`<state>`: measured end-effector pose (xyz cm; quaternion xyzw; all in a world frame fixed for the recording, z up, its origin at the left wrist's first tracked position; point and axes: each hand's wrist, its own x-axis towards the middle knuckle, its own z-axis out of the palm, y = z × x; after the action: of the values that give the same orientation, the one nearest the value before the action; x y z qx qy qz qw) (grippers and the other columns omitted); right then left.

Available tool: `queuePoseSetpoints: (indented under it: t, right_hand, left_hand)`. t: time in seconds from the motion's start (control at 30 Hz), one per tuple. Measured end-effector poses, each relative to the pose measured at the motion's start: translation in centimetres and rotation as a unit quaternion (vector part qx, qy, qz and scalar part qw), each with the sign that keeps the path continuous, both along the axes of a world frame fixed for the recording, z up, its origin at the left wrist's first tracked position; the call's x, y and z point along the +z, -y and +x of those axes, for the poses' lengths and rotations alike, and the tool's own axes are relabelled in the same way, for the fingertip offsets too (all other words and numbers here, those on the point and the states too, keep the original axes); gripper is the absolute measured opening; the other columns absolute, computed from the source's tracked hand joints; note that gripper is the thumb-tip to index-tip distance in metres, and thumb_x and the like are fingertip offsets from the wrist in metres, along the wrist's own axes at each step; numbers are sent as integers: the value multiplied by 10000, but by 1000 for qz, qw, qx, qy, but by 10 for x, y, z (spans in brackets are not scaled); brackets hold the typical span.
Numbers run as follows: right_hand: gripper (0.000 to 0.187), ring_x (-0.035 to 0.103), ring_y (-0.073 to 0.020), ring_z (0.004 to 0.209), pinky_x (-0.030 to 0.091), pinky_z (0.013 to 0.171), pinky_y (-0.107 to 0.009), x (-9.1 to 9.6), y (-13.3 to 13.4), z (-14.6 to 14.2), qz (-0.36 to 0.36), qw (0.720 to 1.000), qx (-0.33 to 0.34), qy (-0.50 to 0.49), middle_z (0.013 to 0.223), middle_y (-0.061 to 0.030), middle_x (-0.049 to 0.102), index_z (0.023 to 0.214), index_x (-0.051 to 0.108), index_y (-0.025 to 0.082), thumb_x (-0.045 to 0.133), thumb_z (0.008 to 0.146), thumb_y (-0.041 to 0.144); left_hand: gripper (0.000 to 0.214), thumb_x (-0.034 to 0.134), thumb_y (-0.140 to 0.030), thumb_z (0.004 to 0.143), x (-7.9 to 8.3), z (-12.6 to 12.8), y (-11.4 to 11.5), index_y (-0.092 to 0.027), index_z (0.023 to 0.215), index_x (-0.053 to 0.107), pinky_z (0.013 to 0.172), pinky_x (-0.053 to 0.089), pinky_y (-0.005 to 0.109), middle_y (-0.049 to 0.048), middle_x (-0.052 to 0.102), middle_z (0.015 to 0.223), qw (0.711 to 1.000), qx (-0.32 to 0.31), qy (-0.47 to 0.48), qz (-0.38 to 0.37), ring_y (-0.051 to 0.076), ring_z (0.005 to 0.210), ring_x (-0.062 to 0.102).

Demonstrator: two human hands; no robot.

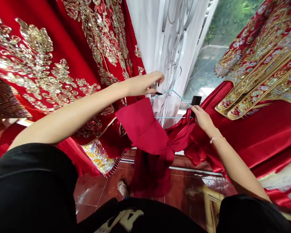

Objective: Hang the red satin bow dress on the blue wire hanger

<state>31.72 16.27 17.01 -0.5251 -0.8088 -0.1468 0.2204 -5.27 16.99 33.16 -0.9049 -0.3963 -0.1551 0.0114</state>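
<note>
Shirt lettering (126, 218) is unreadable; left hand (144, 84), right hand (202, 118) hold hanger (178, 94).

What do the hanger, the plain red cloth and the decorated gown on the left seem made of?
The hanger looks like thin wire with a smooth pale teal coating. The plain red cloth seems satin-like: soft folds, mild sheen. The gown is glossy red fabric, probably satin, with glinting gold embroidery, likely sequins and metallic thread.
</note>
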Motion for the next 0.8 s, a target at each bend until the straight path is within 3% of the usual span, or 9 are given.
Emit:
queuePoseSetpoints:
  t: [0.07,0.17,0.3,0.4,0.53,0.6,0.73,0.8]
  right_hand:
    - [817,581,-294,1173,568,847,-429,-4,5,6,2,998,11,-61,1394,-134,520,1506,398,250,468,711,72]
    - [785,586,-321,1138,522,950,-511,-1,11,18,-8,988,-60,-140,1303,-150,540,1477,429,226,584,708,193]
    - [637,632,-270,811,537,789,-468,21,18,28,-123,968,-137,-170,834,-38,616,1329,526,225,662,710,288]
    - [581,563,-207,583,508,659,-396,40,23,29,-147,959,-120,-208,581,58,517,1262,541,230,645,691,194]
    - [463,472,-166,442,440,498,-336,69,22,31,-180,938,-110,-275,510,71,485,1128,589,229,667,675,168]
    - [387,498,-169,469,454,497,-344,85,14,29,-162,937,-94,-295,551,47,513,1050,605,220,698,675,189]
    - [310,616,-220,721,548,682,-417,113,-10,1,-37,960,-4,-276,711,-5,556,939,614,196,744,657,198]
    - [325,622,-220,754,557,710,-418,121,-15,-23,-42,960,28,-275,720,-2,545,961,609,194,733,661,169]
  left_hand:
    - [425,595,-376,933,-16,1,20,-158,1293,540,929,520,419,118,582,1243,999,22,-1,37,287,1089,647]
    - [531,562,-355,955,-46,6,40,-157,1431,439,932,520,447,168,613,1267,994,72,-34,78,337,1134,623]
    - [509,430,-260,1003,-69,20,33,-144,1497,395,881,532,436,181,676,1194,987,111,-36,110,321,1086,639]
    - [484,351,-133,990,-72,25,19,-199,1447,496,833,530,406,144,720,1092,986,124,-17,112,286,996,672]
    - [559,351,-71,946,-74,20,10,-221,1464,500,782,525,382,135,739,1056,986,111,-20,126,273,916,693]
    - [586,339,-60,930,-76,17,8,-207,1476,490,759,524,357,139,740,1064,985,98,-26,140,261,904,694]
    - [581,349,-72,929,-79,15,3,-214,1472,499,748,528,323,124,742,1063,988,65,-3,141,239,904,695]
    - [558,359,-84,943,-80,15,3,-214,1464,507,772,532,331,123,742,1063,989,62,9,134,243,920,698]
